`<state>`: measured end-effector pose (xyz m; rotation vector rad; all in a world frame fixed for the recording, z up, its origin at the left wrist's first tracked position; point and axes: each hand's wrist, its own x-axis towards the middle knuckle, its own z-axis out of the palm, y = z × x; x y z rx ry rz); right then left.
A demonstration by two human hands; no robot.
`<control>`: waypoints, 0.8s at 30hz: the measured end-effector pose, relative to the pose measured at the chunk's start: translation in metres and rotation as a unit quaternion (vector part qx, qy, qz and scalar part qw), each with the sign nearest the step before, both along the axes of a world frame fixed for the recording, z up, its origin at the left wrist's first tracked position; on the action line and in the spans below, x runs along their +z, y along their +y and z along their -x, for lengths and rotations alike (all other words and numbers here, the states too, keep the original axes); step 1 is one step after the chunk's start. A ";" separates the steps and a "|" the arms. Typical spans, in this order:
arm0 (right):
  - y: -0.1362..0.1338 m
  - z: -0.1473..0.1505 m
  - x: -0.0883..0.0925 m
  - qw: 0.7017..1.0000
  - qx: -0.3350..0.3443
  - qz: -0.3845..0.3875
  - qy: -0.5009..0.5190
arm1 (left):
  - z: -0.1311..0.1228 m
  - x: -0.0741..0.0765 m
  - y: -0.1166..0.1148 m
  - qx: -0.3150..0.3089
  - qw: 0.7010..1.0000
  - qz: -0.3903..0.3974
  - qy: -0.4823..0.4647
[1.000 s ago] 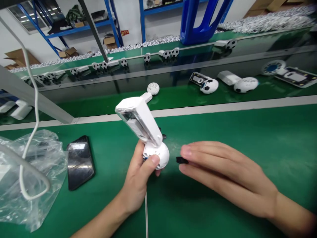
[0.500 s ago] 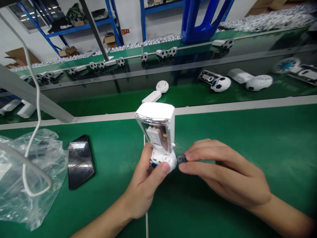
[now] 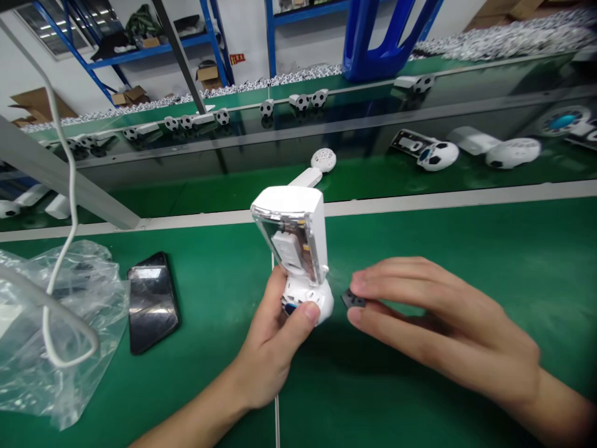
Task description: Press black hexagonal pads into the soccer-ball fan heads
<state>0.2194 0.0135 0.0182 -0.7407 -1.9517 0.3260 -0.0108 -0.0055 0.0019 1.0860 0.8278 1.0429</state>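
My left hand (image 3: 273, 348) grips the round base of a white device (image 3: 293, 239), held upright above the green table (image 3: 443, 230). The device has a clear front panel showing inner parts. My right hand (image 3: 433, 323) pinches a small black part (image 3: 353, 300) between thumb and forefinger, a short gap to the right of the device's base.
A black phone (image 3: 152, 308) lies to the left, beside a clear plastic bag (image 3: 51, 330) and a white cable (image 3: 65, 205). Behind the table runs a conveyor belt (image 3: 373, 177) carrying football-patterned white devices (image 3: 436, 154). Blue shelving (image 3: 209, 37) stands at the back.
The device was turned from tilted left to upright with its clear panel facing me. My right hand brought the black part to the base, then drew back slightly right. The belt's items drifted right.
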 end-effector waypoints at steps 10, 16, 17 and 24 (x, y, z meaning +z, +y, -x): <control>0.000 0.023 0.000 0.820 0.111 0.493 0.270 | 0.000 0.002 0.001 -0.013 0.999 -0.015 0.043; 0.004 0.021 -0.002 0.786 0.065 0.549 0.276 | 0.002 0.002 0.000 -0.050 0.996 -0.029 0.068; 0.005 0.019 -0.001 0.789 0.061 0.548 0.271 | 0.002 0.002 0.000 -0.052 0.996 -0.025 0.070; 0.007 0.012 -0.003 0.822 0.061 0.532 0.191 | 0.001 0.000 0.000 -0.071 0.993 -0.036 0.091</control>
